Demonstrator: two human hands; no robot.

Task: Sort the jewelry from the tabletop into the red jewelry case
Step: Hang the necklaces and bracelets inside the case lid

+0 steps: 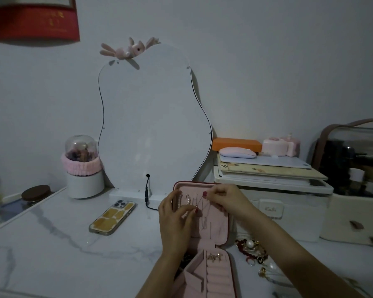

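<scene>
The red jewelry case [223,235] lies open on the marble table, its pink lining showing. A pearl strand [187,200] hangs in the lid half. My left hand [176,220] rests on the lid and pinches a thin chain necklace [204,214] at its lower part. My right hand [223,197] pinches the same chain near the lid's top edge. Small gold earrings [214,257] sit in the ring rolls of the lower half. A pile of loose jewelry [251,250], with red beads and a pearl, lies on the table to the right of the case.
A phone [112,218] lies face down to the left. A wavy mirror [153,123] with a black cable [148,191] stands behind the case. A white storage box [274,203] with stacked items and a clear cosmetics bag [353,160] stand at the right. A domed jar [83,166] stands at the back left.
</scene>
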